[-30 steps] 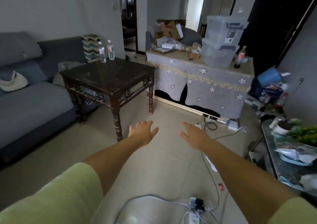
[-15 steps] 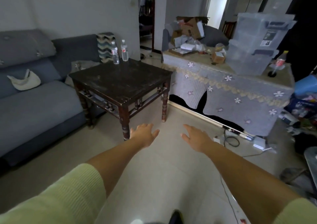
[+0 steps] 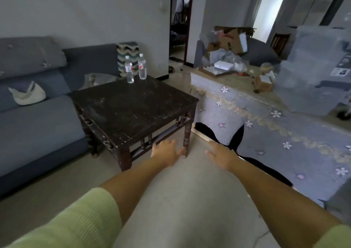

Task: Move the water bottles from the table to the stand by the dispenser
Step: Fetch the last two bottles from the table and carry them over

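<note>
At the far left you have a grey-blue fabric sofa (image 3: 36, 118) with soft, rounded cushions; a pale cloth bag (image 3: 27, 95) slumps on its seat and a zigzag-patterned cushion (image 3: 127, 57) stands at its far end. Next comes the square dark wooden table (image 3: 133, 107), its top scuffed and dull, its legs turned, its near corner sharp. The two clear plastic water bottles, the left bottle (image 3: 129, 71) and the right bottle (image 3: 142, 69), stand upright just beside each other at the table's far corner, well apart from your hands. Your left hand (image 3: 166, 152) hangs palm down, fingers loosely spread, holding nothing, in front of the table's near right leg. Between the table and the covered furniture, pale smooth floor (image 3: 190, 200) runs ahead as an open lane. Your right hand (image 3: 221, 155) is likewise flat and relaxed, fingers apart, empty. To the right, a long low piece sits under a grey cloth (image 3: 266, 133) with white flowers and a lace edge; what it covers is hidden. On it, torn cardboard boxes (image 3: 231, 40) and small clutter blur together, and translucent plastic storage bins (image 3: 319, 72) are cut off by the frame edge.
</note>
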Action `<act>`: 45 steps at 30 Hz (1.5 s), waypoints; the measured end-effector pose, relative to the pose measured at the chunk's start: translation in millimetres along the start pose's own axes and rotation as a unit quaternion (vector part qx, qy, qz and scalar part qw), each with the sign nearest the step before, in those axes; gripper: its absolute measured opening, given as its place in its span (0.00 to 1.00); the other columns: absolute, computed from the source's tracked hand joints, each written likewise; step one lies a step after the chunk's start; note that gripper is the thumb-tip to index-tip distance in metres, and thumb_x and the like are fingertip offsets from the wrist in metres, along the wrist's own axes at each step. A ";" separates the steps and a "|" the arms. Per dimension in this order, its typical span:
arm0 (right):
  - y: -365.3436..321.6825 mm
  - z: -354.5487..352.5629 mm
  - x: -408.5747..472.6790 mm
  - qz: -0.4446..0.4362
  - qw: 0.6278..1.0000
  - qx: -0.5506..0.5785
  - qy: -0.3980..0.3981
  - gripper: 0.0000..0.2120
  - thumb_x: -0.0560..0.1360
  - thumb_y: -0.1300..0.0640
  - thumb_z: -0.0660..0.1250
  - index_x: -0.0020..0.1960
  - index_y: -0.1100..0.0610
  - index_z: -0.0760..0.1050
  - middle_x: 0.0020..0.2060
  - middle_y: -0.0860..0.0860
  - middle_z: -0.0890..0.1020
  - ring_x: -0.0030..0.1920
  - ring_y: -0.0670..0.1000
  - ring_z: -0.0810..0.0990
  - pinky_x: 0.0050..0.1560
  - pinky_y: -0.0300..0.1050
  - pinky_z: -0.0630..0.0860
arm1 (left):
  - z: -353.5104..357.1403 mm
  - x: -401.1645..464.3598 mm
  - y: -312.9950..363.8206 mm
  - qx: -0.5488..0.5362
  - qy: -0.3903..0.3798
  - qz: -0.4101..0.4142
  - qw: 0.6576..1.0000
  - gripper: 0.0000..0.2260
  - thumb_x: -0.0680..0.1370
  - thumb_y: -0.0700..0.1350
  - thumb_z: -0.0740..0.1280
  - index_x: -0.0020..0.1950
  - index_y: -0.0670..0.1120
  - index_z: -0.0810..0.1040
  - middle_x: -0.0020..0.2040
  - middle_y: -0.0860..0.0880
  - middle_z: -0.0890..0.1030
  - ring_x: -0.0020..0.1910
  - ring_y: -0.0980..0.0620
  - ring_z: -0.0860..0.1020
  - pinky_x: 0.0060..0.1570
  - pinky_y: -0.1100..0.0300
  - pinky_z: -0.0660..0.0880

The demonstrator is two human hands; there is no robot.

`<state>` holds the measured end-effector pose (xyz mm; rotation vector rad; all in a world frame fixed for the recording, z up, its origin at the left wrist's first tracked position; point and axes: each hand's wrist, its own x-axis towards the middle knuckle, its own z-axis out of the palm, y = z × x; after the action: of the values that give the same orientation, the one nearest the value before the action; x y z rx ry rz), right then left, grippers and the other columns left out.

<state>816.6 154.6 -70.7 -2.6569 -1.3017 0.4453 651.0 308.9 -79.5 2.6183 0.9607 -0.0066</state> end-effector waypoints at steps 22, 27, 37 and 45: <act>-23.2 -67.4 376.4 -0.055 0.998 0.019 -0.019 0.29 0.81 0.41 0.52 0.77 0.52 0.53 0.73 0.55 0.66 0.72 0.58 0.66 0.72 0.58 0.61 | -73.3 357.3 -99.9 -0.036 0.014 -0.084 0.996 0.26 0.80 0.62 0.51 0.75 0.51 0.61 0.73 0.47 0.66 0.71 0.44 0.65 0.70 0.39 0.57; -23.5 -72.5 439.1 -0.059 0.997 0.011 -0.044 0.29 0.81 0.42 0.52 0.77 0.53 0.53 0.73 0.56 0.65 0.72 0.59 0.66 0.70 0.60 0.63 | -73.3 414.7 -117.0 -0.035 -0.003 -0.096 0.995 0.27 0.80 0.63 0.51 0.75 0.51 0.61 0.73 0.47 0.67 0.70 0.44 0.66 0.70 0.39 0.58; -32.8 -77.6 612.6 -0.148 0.984 -0.018 -0.094 0.29 0.81 0.40 0.51 0.77 0.52 0.53 0.73 0.54 0.65 0.71 0.58 0.66 0.71 0.60 0.62 | -80.0 536.7 -149.3 -0.063 0.010 -0.185 0.981 0.26 0.80 0.62 0.52 0.74 0.51 0.62 0.72 0.47 0.68 0.70 0.45 0.66 0.70 0.40 0.59; -30.6 -109.0 763.5 -0.230 0.964 -0.033 -0.130 0.29 0.81 0.41 0.51 0.77 0.51 0.54 0.74 0.53 0.64 0.72 0.56 0.65 0.70 0.57 0.64 | -92.7 633.5 -140.3 -0.083 0.067 -0.230 0.967 0.25 0.80 0.60 0.53 0.74 0.49 0.62 0.72 0.48 0.67 0.72 0.47 0.65 0.72 0.45 0.59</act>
<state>1271.9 776.6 -110.9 -2.2856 -1.9729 0.7035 1040.1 835.0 -115.8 2.2134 1.5270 0.1306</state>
